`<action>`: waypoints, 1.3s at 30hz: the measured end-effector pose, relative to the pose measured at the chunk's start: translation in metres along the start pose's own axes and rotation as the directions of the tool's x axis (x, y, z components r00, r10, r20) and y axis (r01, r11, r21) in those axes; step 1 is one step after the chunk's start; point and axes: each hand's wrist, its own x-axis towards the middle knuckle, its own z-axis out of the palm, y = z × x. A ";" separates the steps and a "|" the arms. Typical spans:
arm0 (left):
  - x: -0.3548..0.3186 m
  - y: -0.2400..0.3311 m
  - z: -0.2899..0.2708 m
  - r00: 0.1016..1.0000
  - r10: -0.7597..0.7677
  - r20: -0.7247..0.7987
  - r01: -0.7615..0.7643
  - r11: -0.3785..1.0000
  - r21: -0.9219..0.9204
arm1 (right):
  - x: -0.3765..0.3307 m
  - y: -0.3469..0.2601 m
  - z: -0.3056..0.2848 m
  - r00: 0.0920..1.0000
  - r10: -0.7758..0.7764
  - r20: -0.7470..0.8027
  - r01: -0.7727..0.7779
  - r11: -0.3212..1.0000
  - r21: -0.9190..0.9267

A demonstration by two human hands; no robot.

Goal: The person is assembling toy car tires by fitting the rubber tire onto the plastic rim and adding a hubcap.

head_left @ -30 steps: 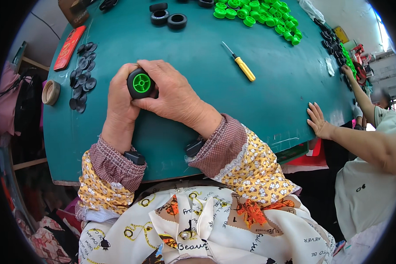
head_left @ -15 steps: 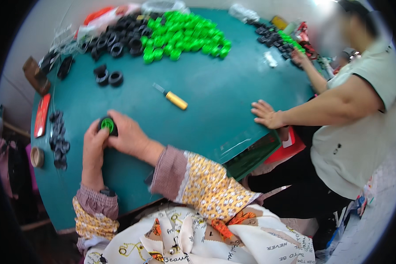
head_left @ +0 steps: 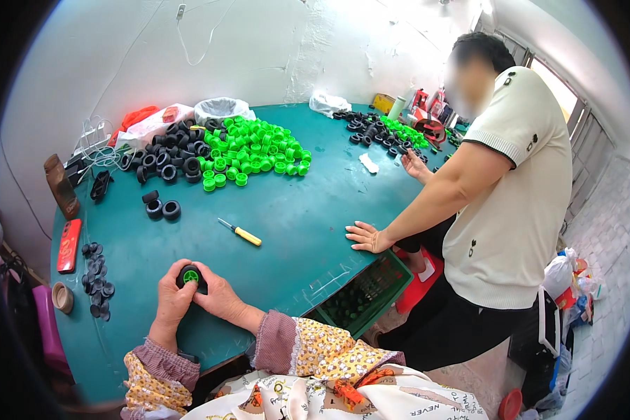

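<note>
Both my hands clasp a small black wheel with a green hub (head_left: 191,276) just above the teal table (head_left: 294,217). My left hand (head_left: 171,295) wraps its left side and my right hand (head_left: 220,297) its right side, thumbs near the green centre. A yellow-handled screwdriver (head_left: 239,232) lies on the table beyond my hands. Farther back sit a heap of green hubs (head_left: 255,150) and a heap of black tyres (head_left: 169,155). Two loose black tyres (head_left: 162,206) lie between the heap and my hands.
A group of finished dark wheels (head_left: 96,280) and a red phone (head_left: 69,245) lie at the left. Another person in a cream shirt (head_left: 511,203) stands at the right, one hand (head_left: 366,236) flat on the table edge. A green crate (head_left: 367,294) sits below the table.
The view has swung up and to the right, bringing the heaps and the standing person into sight. My hands still hold the wheel at the same spot on the table.
</note>
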 end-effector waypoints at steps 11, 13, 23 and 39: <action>0.004 0.006 -0.011 0.990 -0.077 -0.121 0.045 0.968 -0.247 | 0.023 0.000 -0.003 0.947 0.212 0.240 -0.315 0.746 0.587; 0.004 0.009 -0.018 0.988 -0.111 -0.110 0.081 0.965 -0.250 | 0.028 -0.002 0.002 0.971 0.141 0.194 -0.223 0.826 0.518; 0.005 0.014 -0.033 0.966 -0.255 -0.040 0.235 0.934 -0.270 | 0.059 -0.012 -0.002 0.976 0.004 0.218 -0.065 0.960 0.273; 0.001 -0.011 -0.050 0.886 -0.441 -0.145 0.282 0.760 -0.586 | 0.076 0.000 0.027 0.859 0.257 0.442 -0.485 0.684 0.545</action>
